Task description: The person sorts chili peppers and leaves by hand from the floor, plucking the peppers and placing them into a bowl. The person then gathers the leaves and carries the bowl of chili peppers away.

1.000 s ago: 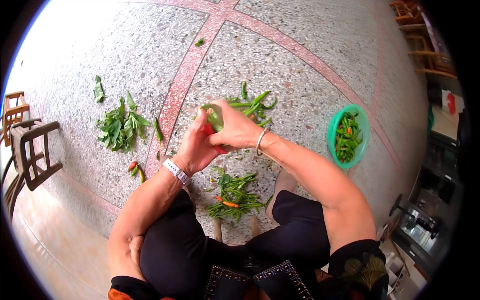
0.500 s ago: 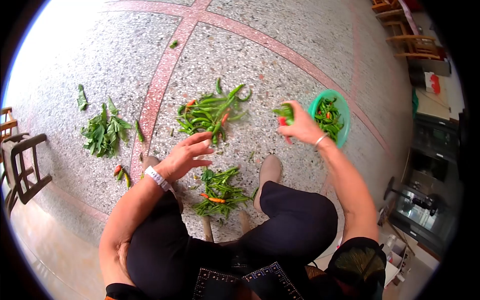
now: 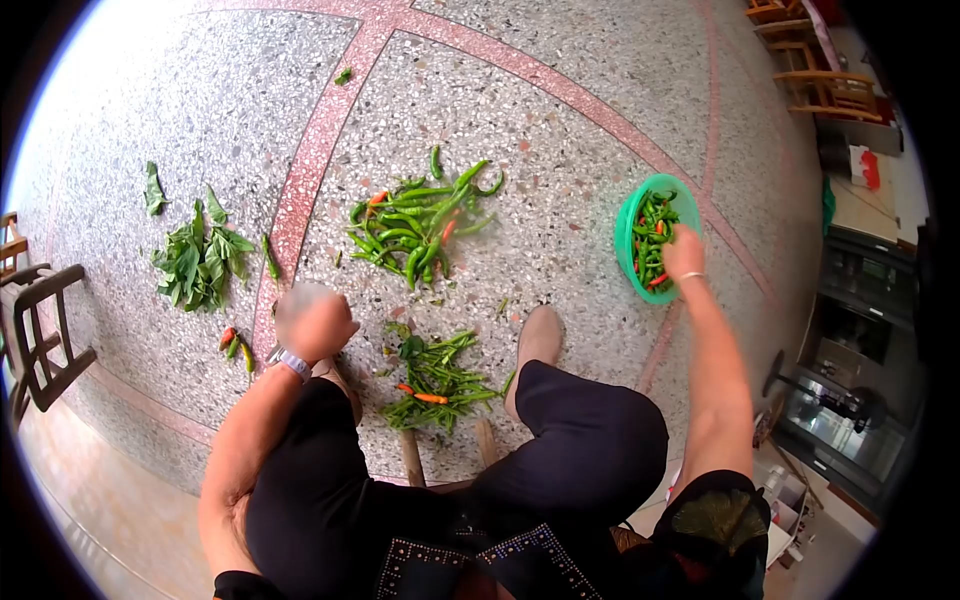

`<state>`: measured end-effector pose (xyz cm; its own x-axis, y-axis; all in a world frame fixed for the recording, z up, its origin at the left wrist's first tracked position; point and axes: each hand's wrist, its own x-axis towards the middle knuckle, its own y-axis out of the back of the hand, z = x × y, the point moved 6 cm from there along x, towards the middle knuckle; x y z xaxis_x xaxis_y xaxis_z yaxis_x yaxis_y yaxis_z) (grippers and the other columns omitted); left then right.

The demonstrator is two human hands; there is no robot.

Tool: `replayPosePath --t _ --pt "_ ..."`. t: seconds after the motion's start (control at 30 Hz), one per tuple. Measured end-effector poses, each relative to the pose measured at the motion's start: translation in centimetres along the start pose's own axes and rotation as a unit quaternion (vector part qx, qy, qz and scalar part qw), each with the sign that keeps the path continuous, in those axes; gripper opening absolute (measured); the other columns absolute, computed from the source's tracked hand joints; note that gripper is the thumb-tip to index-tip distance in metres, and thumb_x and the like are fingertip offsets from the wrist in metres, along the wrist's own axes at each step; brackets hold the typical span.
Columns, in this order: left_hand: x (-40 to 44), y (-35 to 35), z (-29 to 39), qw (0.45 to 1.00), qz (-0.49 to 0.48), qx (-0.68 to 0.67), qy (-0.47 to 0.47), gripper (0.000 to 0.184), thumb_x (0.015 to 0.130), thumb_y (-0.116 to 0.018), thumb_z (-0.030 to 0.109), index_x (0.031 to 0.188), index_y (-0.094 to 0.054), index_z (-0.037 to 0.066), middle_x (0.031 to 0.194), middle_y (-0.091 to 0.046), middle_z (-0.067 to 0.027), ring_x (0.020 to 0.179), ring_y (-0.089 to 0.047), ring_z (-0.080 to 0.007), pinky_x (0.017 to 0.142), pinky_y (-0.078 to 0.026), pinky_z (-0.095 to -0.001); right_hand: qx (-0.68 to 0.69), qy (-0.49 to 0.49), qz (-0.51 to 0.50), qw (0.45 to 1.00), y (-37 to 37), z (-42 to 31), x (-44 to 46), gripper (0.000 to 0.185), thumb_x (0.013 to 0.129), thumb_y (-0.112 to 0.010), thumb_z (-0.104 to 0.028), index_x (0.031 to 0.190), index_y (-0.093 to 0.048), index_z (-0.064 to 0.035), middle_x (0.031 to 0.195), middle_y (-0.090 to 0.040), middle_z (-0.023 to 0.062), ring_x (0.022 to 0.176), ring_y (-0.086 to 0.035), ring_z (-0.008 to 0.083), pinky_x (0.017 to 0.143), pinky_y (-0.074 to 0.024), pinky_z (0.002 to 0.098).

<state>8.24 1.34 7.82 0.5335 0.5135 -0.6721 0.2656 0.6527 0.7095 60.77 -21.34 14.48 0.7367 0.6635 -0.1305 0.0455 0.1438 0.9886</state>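
My right hand [image 3: 683,254] is at the right side of a green plastic basket [image 3: 625,228], over the green and red chili peppers [image 3: 652,238] inside. Its fingers point down and are mostly hidden, so whether peppers are still in them does not show. My left hand [image 3: 318,325], with a white band at the wrist, hangs low above my shoe. It looks bent inward, but blur covers its fingers. Ahead of it lies a loose pile of green chilies [image 3: 410,228] with a few red ones. Between my feet is a heap of green stems [image 3: 440,362] with orange-red peppers [image 3: 428,398].
Green leaves [image 3: 200,258] are piled on the speckled floor at left, near a few separate peppers [image 3: 236,346]. A wooden stool [image 3: 45,335] stands at the far left. Wooden chairs [image 3: 825,92] and a dark glass-fronted cabinet [image 3: 850,330] line the right side.
My right hand has moved right, from beside the basket with green and red peppers in it, to over the basket. My left hand has drawn back left, away from the chili pile, its fingers no longer spread.
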Motion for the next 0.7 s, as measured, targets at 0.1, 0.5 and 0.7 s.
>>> replayPosePath --t 0.1,0.5,0.7 --pt "2.2 -7.5 -3.9 0.981 0.17 0.067 -0.063 0.013 0.073 -0.066 0.024 0.076 -0.063 0.012 0.081 -0.06 -0.0081 0.076 -0.057 -0.0285 0.066 -0.045 -0.0398 0.017 0.096 -0.07 0.993 -4.4 -7.1 1.5 0.02 0.08 -0.054 -0.01 0.094 -0.063 0.0009 0.097 -0.063 0.0254 0.093 -0.06 0.0438 0.082 -0.0481 0.0492" --pt "3.1 -8.5 -4.9 0.964 0.243 0.048 -0.102 0.005 0.07 -0.06 0.016 0.074 -0.059 0.012 0.07 -0.055 -0.0081 0.066 -0.056 -0.0284 0.056 -0.042 -0.0424 0.101 0.297 -0.093 0.945 -12.5 -29.6 -0.7 0.021 0.08 -0.062 -0.012 0.099 -0.059 -0.0052 0.105 -0.058 0.013 0.104 -0.054 0.0351 0.089 -0.0438 0.047" --pt "5.6 -5.1 -3.6 0.974 0.138 -0.084 -0.157 0.003 0.087 -0.052 0.011 0.09 -0.051 0.01 0.089 -0.053 -0.0087 0.077 -0.055 -0.026 0.065 -0.044 -0.0372 0.139 0.267 -0.12 0.946 -12.7 -30.0 1.4 0.017 0.085 -0.051 -0.014 0.099 -0.054 -0.0052 0.096 -0.059 0.0139 0.098 -0.057 0.0329 0.087 -0.0432 0.048"
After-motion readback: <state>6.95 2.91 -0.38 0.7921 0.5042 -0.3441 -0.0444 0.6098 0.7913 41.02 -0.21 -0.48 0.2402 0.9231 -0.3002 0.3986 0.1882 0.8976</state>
